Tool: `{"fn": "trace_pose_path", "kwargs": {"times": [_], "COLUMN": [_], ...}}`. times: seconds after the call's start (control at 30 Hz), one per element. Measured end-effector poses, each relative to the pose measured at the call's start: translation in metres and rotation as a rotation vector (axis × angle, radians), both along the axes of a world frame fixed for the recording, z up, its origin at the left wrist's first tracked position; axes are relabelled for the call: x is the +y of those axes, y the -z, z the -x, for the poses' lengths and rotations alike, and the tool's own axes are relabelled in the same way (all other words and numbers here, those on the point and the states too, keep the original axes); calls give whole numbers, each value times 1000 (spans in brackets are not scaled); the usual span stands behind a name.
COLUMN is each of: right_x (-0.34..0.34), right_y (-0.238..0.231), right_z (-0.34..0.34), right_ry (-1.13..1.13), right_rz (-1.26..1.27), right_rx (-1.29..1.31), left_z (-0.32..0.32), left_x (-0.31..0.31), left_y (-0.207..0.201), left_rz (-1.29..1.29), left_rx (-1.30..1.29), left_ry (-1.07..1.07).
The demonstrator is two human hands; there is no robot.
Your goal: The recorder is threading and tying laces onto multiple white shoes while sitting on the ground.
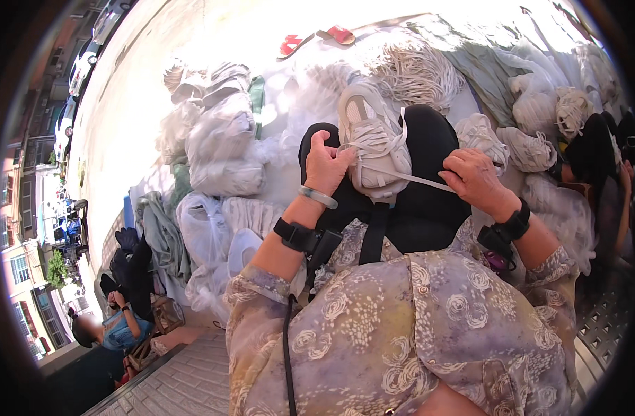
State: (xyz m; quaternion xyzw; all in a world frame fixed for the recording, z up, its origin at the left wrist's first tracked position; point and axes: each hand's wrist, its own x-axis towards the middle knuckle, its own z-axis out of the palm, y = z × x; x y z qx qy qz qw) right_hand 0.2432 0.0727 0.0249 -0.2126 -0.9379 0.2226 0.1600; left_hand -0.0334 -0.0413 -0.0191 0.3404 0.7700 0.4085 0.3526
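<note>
A white-and-grey sneaker (376,139) rests upright on my lap between my black-clad thighs, its laces partly threaded. My left hand (329,166) is at the shoe's left side, fingers closed on a bit of lace beside the eyelets. A flat white shoelace (421,182) runs taut from the shoe's lacing out to the right. Its far part is pinched in my right hand (477,180), held apart from the shoe above my right thigh. Another piece of lace loops up over the shoe's right edge. My fingertips partly hide what each hand grips.
Beyond my knees lies a big bundle of white laces (421,73). More sneakers (482,139) sit to the right, near another person's dark-clothed legs. Plastic-wrapped bundles (224,152) are piled on the left. Red sandals (340,35) lie at the back. A person (127,326) sits far left.
</note>
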Motion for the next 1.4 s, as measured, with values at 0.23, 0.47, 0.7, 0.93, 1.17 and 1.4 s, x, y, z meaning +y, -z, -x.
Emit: {"fn": "trace_pose_path", "kwargs": {"times": [0.23, 0.47, 0.7, 0.93, 1.17, 1.4], "right_x": [-17, -16, -21, -16, -16, -1], "right_y": [6, 11, 17, 23, 27, 36], "right_z": [65, 71, 71, 74, 91, 62], "right_ry": [30, 50, 107, 160, 24, -2], "right_rz": [7, 80, 73, 113, 101, 190], "right_rx": [32, -47, 6, -43, -2, 139], "left_z": [-16, -18, -56, -63, -54, -85], "left_x": [-1, -29, 4, 25, 17, 41], "left_y": [-19, -30, -41, 0, -5, -3], "left_rz": [-480, -420, -624, -533, -458, -470], "left_rx": [-3, 427, 1017, 948, 903, 932], "left_ry": [-99, 49, 450, 373, 293, 407]}}
